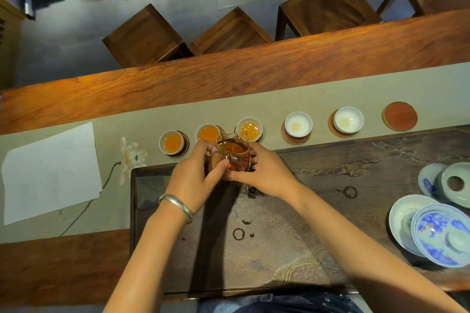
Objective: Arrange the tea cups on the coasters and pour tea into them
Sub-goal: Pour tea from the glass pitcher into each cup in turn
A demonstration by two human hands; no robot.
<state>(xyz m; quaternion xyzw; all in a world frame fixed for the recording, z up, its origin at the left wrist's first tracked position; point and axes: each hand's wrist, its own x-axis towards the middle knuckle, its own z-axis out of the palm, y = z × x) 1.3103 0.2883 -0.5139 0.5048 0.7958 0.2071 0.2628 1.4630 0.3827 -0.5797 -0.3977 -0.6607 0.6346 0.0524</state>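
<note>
Both hands' grip closed on the clear glass pitcher of amber tea [232,157], left hand [195,178] and right hand [264,173], filling the third small white porcelain cup [249,129]; two cups [298,123] remain empty, and the last round red-brown coaster [400,116] lacks one.

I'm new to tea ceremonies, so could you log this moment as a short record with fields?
held: clear glass pitcher of amber tea, between left hand and right hand
being filled: third white porcelain cup
full cups: two
nearly empty cups: two
bare round red coaster: one
</note>
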